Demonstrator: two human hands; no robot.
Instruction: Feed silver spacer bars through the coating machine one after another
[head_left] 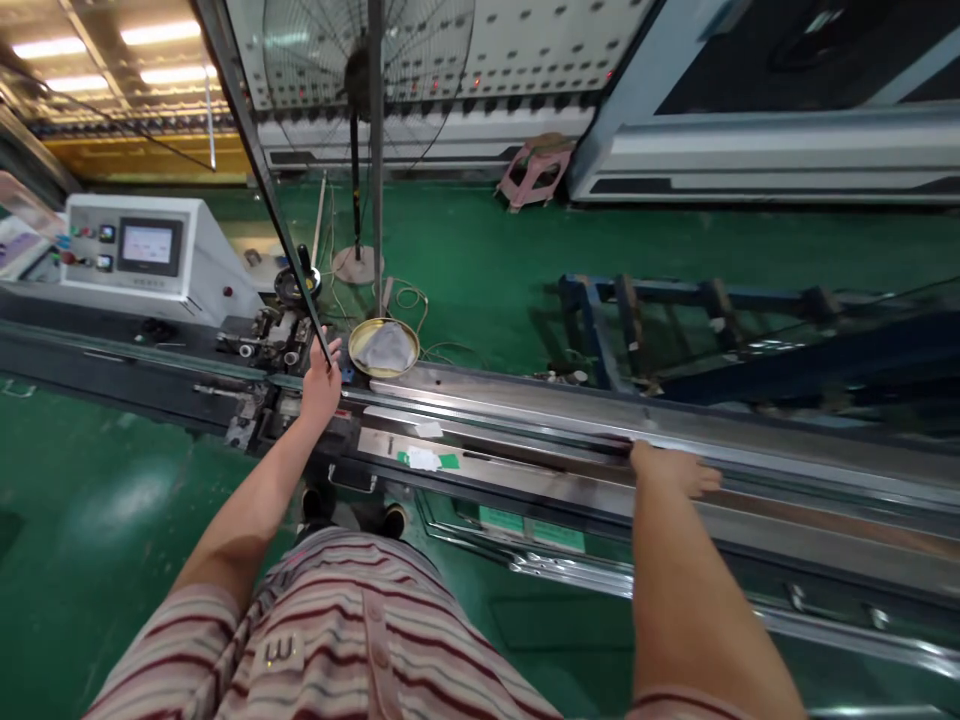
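Observation:
My left hand (321, 388) is closed around the lower end of a long dark bar (262, 175), which slants up and left out of view. Just below that hand is a metal clamping mechanism (285, 335) on the machine bed. My right hand (670, 467) reaches over the long metal trough (517, 405), palm down, its fingers apart and pointing right. It touches or hovers over the shiny rails; contact is hard to make out. A thin dark rod (514, 461) lies in the trough to its left. Beside the left hand sits a round yellow-rimmed pan (358, 352) with a grey cloth (386, 347).
A control box with a screen (150, 247) stands at the left end. Behind the bed are a standing fan (360, 80), a pink stool (534, 172) and a blue metal frame (596, 330). White paper with green tape (424, 458) lies on the bed's near side.

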